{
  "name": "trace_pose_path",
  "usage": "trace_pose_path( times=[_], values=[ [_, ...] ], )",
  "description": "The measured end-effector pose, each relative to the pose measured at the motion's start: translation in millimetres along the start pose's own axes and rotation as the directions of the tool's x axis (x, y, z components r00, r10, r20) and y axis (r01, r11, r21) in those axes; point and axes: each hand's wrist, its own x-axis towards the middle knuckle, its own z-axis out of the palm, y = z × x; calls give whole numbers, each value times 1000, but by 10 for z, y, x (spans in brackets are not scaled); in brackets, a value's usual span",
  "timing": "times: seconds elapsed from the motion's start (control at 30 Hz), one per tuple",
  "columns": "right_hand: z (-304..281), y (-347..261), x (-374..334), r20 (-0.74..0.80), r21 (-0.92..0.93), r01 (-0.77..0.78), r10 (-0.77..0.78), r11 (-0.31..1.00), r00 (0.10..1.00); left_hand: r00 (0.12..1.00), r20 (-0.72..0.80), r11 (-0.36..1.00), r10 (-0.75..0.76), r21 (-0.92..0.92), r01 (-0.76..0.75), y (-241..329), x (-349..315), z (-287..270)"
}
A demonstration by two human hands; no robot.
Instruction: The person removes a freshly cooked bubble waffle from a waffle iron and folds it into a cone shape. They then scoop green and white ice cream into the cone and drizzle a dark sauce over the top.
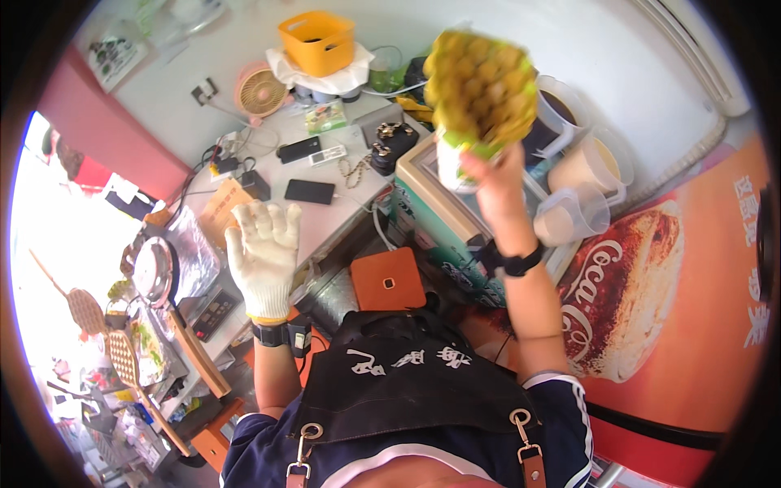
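Observation:
My right hand [502, 183] is raised, with its bare fingers closed round the lower part of a bubble waffle [480, 89]. The golden-brown waffle is curled into a cone, and its bumpy surface is slightly blurred. At its base shows a white and green paper sleeve [452, 167]. My left hand [266, 248] wears a white knitted glove and is held up with nothing in it, fingers stretched and a little apart. Close to that glove lie a black phone [310, 191] on the counter and a brown paper piece [225, 207]. Both my wrists carry black bands.
Below the waffle stands a glass-topped chest freezer [423, 215]. Several plastic jugs [582, 167] stand at the right. A pink fan [262, 89] and a yellow basket [317, 45] are at the back. Waffle pans with long handles [122, 358] hang over the left side. An orange stool [388, 279] is below.

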Motion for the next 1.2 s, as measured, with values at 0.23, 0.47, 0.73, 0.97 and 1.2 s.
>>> trace_pose_path(
  times=[0.23, 0.47, 0.73, 0.97, 1.2],
  values=[
    [777, 1007, -430, 196, 122, -157, 131, 980, 972, 987, -154, 998, 49, 52, -42, 316, -234, -92],
    [1144, 2263, -528, 335, 107, -478, 421, 872, 843, 930, -361, 997, 65, 68, -44, 328, -602, -612],
    [1516, 4180, -638, 326, 35, -412, 379, 911, 866, 905, -405, 991, -129, -30, 128, 249, -1074, -1328],
    [1599, 4553, -735, 332, -119, -339, 359, 933, 872, 798, -589, 992, -129, -83, 100, 217, -1291, -1581],
    [1298, 3854, -1187, 127, -512, -155, 253, 845, 959, 832, -523, 979, -188, -169, 115, 56, -1234, -1724]
  ],
)
